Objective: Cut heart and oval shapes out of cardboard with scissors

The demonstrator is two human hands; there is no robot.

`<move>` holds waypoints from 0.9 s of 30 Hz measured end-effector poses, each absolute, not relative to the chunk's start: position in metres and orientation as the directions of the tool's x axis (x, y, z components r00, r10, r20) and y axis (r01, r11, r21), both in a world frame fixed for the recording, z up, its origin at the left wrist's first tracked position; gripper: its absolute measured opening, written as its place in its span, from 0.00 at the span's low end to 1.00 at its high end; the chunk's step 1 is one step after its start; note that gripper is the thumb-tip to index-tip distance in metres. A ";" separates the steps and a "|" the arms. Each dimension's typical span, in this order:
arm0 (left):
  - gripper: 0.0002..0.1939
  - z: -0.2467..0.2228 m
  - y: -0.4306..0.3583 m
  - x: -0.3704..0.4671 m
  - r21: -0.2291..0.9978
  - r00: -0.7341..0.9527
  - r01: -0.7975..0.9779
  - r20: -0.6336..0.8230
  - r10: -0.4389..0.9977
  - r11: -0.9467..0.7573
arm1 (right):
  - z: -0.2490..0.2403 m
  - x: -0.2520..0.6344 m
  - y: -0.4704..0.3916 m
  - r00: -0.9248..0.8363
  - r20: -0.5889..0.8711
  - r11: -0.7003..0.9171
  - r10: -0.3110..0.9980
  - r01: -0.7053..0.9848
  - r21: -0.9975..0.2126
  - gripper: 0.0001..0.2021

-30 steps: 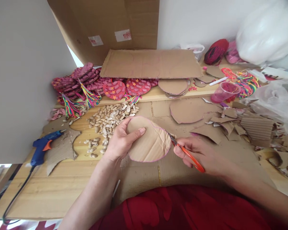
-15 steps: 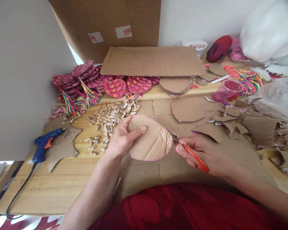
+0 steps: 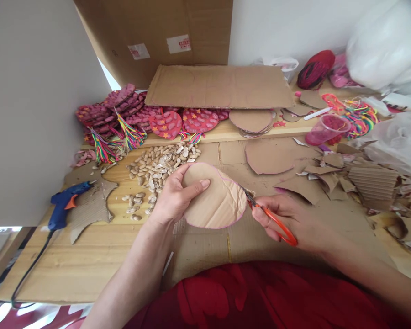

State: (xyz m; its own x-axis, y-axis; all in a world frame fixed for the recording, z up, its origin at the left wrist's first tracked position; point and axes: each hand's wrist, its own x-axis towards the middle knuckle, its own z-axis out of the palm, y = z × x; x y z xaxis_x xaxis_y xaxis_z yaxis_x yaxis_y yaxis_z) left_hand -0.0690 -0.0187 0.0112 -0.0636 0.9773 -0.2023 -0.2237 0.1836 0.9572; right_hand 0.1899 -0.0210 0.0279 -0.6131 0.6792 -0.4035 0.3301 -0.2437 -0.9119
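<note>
**Creased disc [image 3: 215, 208] held to the scissors [image 3: 277, 220]**

The disc is clamped by the left hand [image 3: 174, 196] at its left side, with the thumb on top; it is held above the desk [image 3: 96, 274], between the two hands. The orange handle of the scissors is gripped by the right hand [image 3: 294, 219], and the blades are placed at the disc's right edge. Near them creases are seen, so the disc could be bent instead of cut, and the purple line [image 3: 226, 227] could be missed. If it is pinched too loosely, it could be turned by the blades and torn.
</note>
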 end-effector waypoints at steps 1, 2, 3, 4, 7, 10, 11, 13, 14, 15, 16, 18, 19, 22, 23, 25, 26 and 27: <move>0.24 0.011 -0.019 -0.069 0.961 -0.059 -0.206 -0.202 0.978 0.187 | 0.029 0.189 -0.021 -0.615 -0.413 -0.251 0.672 0.335 -0.908 0.24; 0.24 0.010 -0.019 -0.069 0.964 -0.050 -0.185 -0.203 0.978 0.191 | 0.029 0.189 -0.021 -0.618 -0.419 -0.250 0.665 0.344 -0.905 0.25; 0.24 0.010 -0.019 -0.068 0.967 -0.038 -0.166 -0.205 0.978 0.196 | 0.030 0.189 -0.021 -0.622 -0.423 -0.242 0.659 0.357 -0.902 0.25; 0.24 0.010 -0.020 -0.068 0.968 -0.027 -0.151 -0.205 0.978 0.199 | 0.030 0.189 -0.020 -0.627 -0.423 -0.230 0.654 0.368 -0.901 0.26; 0.22 0.009 -0.020 -0.067 0.968 -0.011 -0.156 -0.202 0.979 0.197 | 0.030 0.191 -0.020 -0.638 -0.411 -0.217 0.651 0.363 -0.906 0.26; 0.23 0.010 -0.019 -0.067 0.962 -0.007 -0.184 -0.206 0.978 0.202 | 0.029 0.190 -0.020 -0.636 -0.419 -0.271 0.648 0.322 -0.907 0.26; 0.23 0.010 -0.019 -0.067 0.961 -0.008 -0.189 -0.208 0.978 0.203 | 0.028 0.190 -0.020 -0.633 -0.424 -0.288 0.647 0.312 -0.905 0.26; 0.23 0.011 -0.019 -0.068 0.959 -0.010 -0.197 -0.208 0.978 0.202 | 0.028 0.190 -0.021 -0.628 -0.432 -0.307 0.648 0.303 -0.902 0.26; 0.23 0.011 -0.019 -0.068 0.959 -0.009 -0.202 -0.206 0.979 0.200 | 0.028 0.190 -0.022 -0.626 -0.432 -0.308 0.650 0.302 -0.902 0.26; 0.23 0.011 -0.019 -0.068 0.959 -0.009 -0.206 -0.202 0.979 0.196 | 0.028 0.190 -0.022 -0.623 -0.433 -0.309 0.652 0.303 -0.901 0.26; 0.23 0.011 -0.019 -0.068 0.959 -0.009 -0.207 -0.198 0.980 0.192 | 0.028 0.190 -0.022 -0.620 -0.434 -0.309 0.654 0.305 -0.901 0.26; 0.23 0.012 -0.019 -0.069 0.961 -0.012 -0.201 -0.197 0.980 0.190 | 0.027 0.191 -0.022 -0.622 -0.427 -0.294 0.657 0.310 -0.904 0.25; 0.23 0.012 -0.019 -0.070 0.962 -0.013 -0.194 -0.200 0.980 0.193 | 0.027 0.192 -0.021 -0.625 -0.420 -0.279 0.658 0.316 -0.907 0.25; 0.23 0.013 -0.019 -0.072 0.960 -0.004 -0.185 -0.213 0.977 0.209 | 0.027 0.192 -0.018 -0.639 -0.393 -0.214 0.661 0.341 -0.915 0.25; 0.23 0.013 -0.019 -0.072 0.959 0.003 -0.186 -0.215 0.977 0.212 | 0.027 0.191 -0.018 -0.644 -0.387 -0.198 0.660 0.348 -0.916 0.25; 0.23 0.013 -0.019 -0.073 0.959 0.018 -0.177 -0.220 0.975 0.220 | 0.028 0.191 -0.017 -0.660 -0.379 -0.184 0.649 0.347 -0.919 0.25; 0.23 0.013 -0.019 -0.073 0.960 0.028 -0.164 -0.225 0.974 0.227 | 0.028 0.190 -0.017 -0.668 -0.375 -0.179 0.642 0.345 -0.921 0.25; 0.23 0.013 -0.019 -0.073 0.961 0.039 -0.146 -0.233 0.972 0.236 | 0.028 0.190 -0.018 -0.674 -0.371 -0.173 0.638 0.344 -0.923 0.25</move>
